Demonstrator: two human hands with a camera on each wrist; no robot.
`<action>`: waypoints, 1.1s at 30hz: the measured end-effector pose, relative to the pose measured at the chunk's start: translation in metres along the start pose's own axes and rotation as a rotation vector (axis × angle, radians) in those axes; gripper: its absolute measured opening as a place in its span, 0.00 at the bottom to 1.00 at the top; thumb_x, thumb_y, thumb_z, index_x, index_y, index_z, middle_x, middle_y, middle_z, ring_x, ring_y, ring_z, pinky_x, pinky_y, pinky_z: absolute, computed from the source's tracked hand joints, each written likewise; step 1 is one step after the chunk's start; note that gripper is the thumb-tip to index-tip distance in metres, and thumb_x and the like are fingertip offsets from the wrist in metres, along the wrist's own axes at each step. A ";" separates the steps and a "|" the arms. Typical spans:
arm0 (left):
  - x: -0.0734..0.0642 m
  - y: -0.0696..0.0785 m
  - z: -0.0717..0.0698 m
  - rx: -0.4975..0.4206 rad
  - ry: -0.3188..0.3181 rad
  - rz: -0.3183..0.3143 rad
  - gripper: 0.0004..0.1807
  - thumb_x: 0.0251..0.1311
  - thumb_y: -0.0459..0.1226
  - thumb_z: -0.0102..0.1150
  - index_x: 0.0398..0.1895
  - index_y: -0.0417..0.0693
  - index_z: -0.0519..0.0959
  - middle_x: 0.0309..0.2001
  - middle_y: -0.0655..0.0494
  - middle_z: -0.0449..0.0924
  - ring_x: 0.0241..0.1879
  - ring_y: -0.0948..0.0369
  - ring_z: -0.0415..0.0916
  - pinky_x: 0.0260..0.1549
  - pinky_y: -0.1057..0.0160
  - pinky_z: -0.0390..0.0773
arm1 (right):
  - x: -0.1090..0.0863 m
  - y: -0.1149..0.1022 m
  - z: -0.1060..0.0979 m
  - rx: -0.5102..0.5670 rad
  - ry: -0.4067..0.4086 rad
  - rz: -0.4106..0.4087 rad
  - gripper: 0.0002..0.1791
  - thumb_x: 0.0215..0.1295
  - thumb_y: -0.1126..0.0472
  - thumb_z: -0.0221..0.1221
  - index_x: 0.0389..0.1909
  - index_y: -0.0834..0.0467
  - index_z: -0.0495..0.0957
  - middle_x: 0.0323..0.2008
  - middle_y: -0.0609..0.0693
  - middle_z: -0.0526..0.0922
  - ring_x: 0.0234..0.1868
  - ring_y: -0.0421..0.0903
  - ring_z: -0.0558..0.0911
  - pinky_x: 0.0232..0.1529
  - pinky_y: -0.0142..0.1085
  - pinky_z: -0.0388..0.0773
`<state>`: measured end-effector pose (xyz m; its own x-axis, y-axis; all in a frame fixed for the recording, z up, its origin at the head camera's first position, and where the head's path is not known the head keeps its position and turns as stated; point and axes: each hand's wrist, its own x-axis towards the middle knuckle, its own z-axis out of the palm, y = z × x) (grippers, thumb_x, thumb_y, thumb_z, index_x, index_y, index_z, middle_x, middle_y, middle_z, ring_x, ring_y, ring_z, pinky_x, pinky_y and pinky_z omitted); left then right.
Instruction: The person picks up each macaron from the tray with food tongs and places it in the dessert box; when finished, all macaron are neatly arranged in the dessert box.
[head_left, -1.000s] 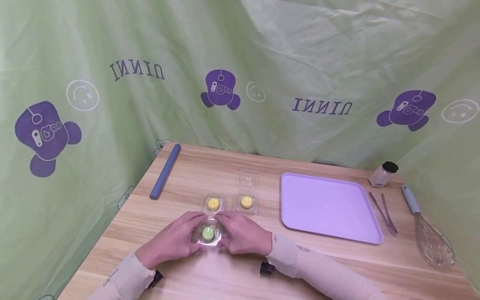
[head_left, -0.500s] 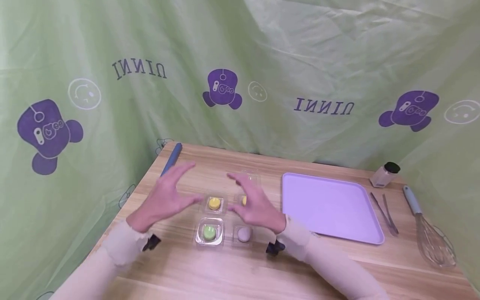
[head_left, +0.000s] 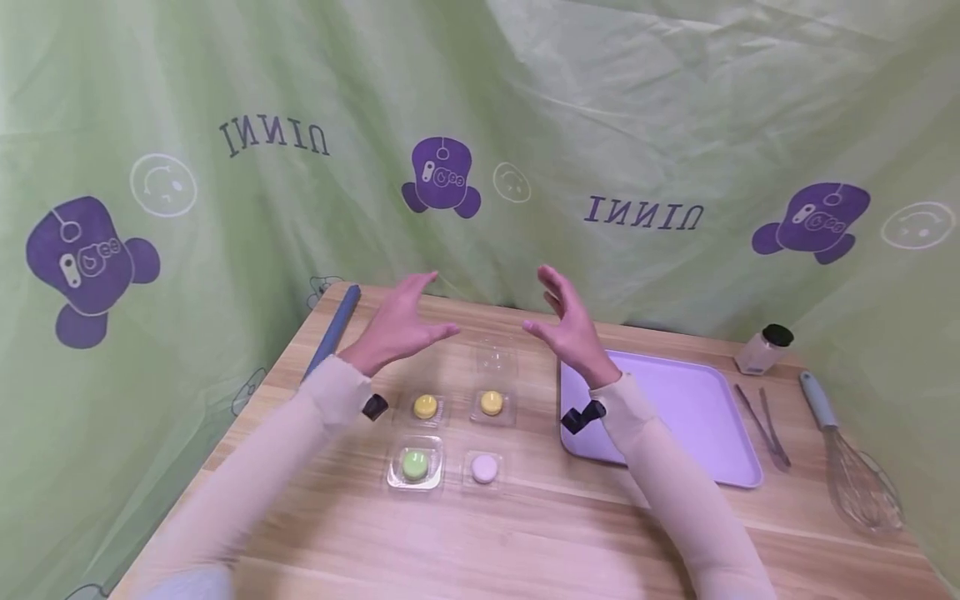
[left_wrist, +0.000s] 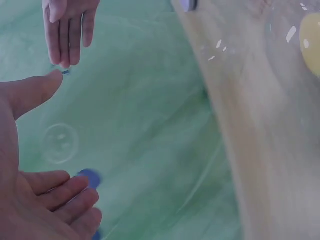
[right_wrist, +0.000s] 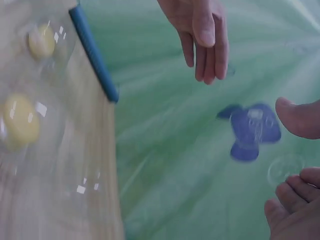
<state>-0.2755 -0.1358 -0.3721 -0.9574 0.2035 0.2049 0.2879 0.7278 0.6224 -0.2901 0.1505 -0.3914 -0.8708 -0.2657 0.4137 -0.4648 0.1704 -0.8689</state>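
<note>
Both hands are raised above the far part of the table, apart, with nothing in them. In the head view my left hand [head_left: 396, 327] has its fingers extended and thumb spread, palm towards the other hand. Facing it, my right hand [head_left: 574, 332] also has its thumb apart from its fingers. Below them stand small clear plastic boxes with macarons: a green macaron [head_left: 415, 465], a lilac macaron [head_left: 485, 468], a yellow macaron [head_left: 425, 407] and another yellow macaron [head_left: 491, 403]. An open clear lid [head_left: 497, 358] lies behind the right-hand yellow one.
A lilac tray [head_left: 675, 408] lies right of the boxes, partly under the right forearm. Beyond it are tongs [head_left: 767, 427], a whisk [head_left: 855, 467] and a black-capped jar [head_left: 764, 350]. A blue rod [head_left: 333, 329] lies at the table's left edge. Green cloth [head_left: 525, 125] hangs behind.
Both hands have let go of the green macaron's box and moved up and away from it, spreading apart. The lilac macaron, hidden before by the right hand, now shows.
</note>
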 end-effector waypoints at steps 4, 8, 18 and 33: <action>0.019 -0.009 0.028 -0.034 -0.132 0.021 0.57 0.50 0.55 0.75 0.79 0.46 0.56 0.79 0.45 0.59 0.77 0.44 0.57 0.77 0.41 0.60 | 0.004 0.029 -0.007 -0.047 -0.057 0.098 0.51 0.56 0.76 0.67 0.79 0.63 0.51 0.79 0.61 0.57 0.80 0.58 0.58 0.82 0.49 0.57; 0.032 -0.020 0.052 -0.055 -0.284 0.067 0.56 0.52 0.51 0.75 0.78 0.37 0.55 0.78 0.41 0.58 0.77 0.44 0.58 0.78 0.43 0.60 | 0.005 0.058 -0.006 -0.122 -0.162 0.181 0.51 0.57 0.76 0.66 0.79 0.66 0.49 0.79 0.66 0.55 0.80 0.62 0.57 0.81 0.53 0.58; 0.043 -0.024 0.073 -0.040 -0.525 -0.009 0.53 0.53 0.38 0.72 0.79 0.37 0.53 0.79 0.41 0.56 0.78 0.44 0.57 0.79 0.45 0.59 | -0.001 0.088 0.006 -0.340 -0.451 0.280 0.52 0.56 0.71 0.68 0.78 0.65 0.50 0.78 0.66 0.57 0.77 0.66 0.62 0.79 0.57 0.58; 0.055 -0.018 0.086 0.105 -0.604 -0.010 0.48 0.54 0.35 0.73 0.76 0.36 0.60 0.75 0.40 0.64 0.73 0.44 0.65 0.76 0.48 0.66 | 0.006 0.093 0.019 -0.460 -0.534 0.253 0.52 0.53 0.70 0.69 0.78 0.65 0.53 0.76 0.65 0.62 0.77 0.64 0.63 0.80 0.56 0.58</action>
<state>-0.3351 -0.0812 -0.4365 -0.8123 0.5095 -0.2838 0.3047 0.7857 0.5383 -0.3353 0.1463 -0.4747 -0.8184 -0.5700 -0.0736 -0.3825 0.6357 -0.6705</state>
